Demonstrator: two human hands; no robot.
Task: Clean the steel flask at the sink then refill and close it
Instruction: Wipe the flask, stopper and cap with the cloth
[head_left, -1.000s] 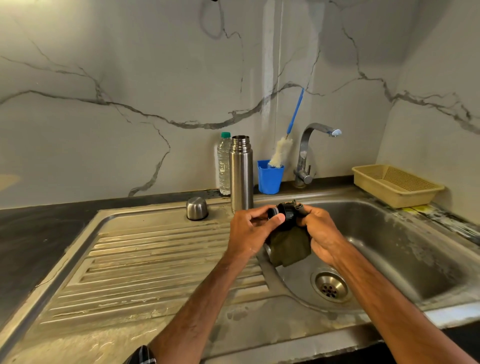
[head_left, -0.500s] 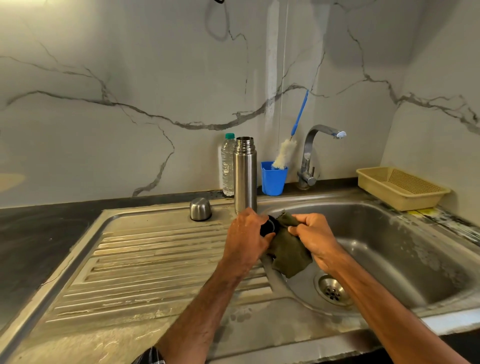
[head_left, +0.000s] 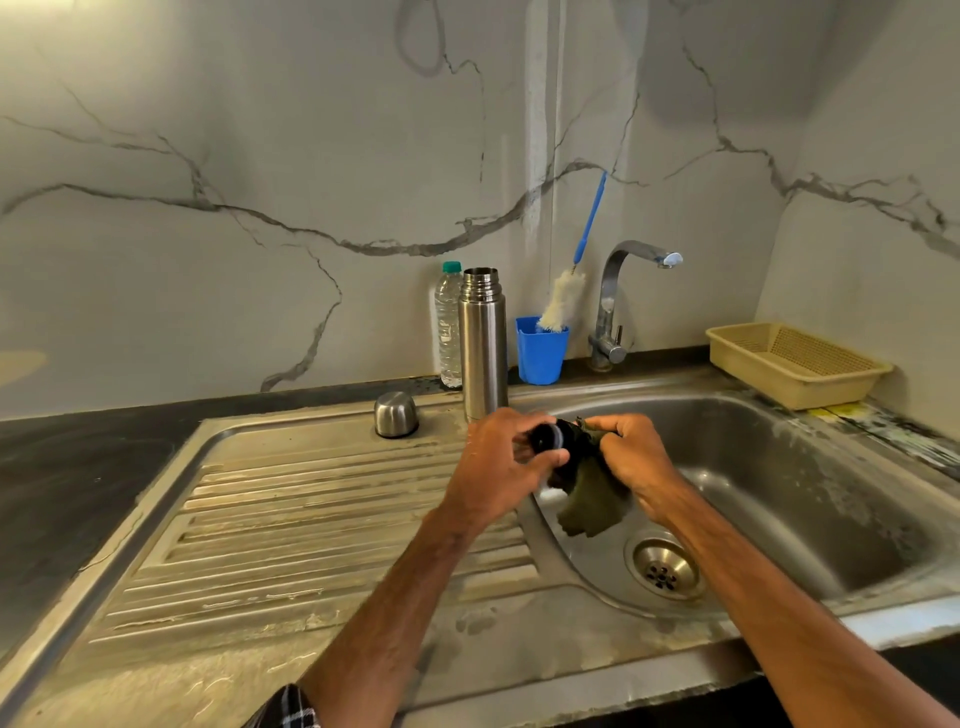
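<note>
Steel and shiny, the flask (head_left: 483, 343) stands upright with its top open, on the back edge of the sink (head_left: 779, 467). Just in front of the flask, the left hand (head_left: 498, 467) holds a black stopper (head_left: 545, 439), with its fingers and thumb curled round it. A bit further right, the right hand (head_left: 631, 452) presses a dark green cloth (head_left: 592, 501) to the stopper. Its fingers are closed on the cloth, and the rest of the cloth hangs down over the bowl.

Left of the flask and a little nearer to me, a round steel cap (head_left: 396, 414) sits dome up. A water bottle (head_left: 448, 325) stands just behind the flask on its left. Right of the flask is a blue cup (head_left: 540, 353) with a brush (head_left: 563, 301) in it, then the tap (head_left: 618, 296). Far off to the right, a yellow basket (head_left: 795, 364) sits on the worktop (head_left: 78, 467).
</note>
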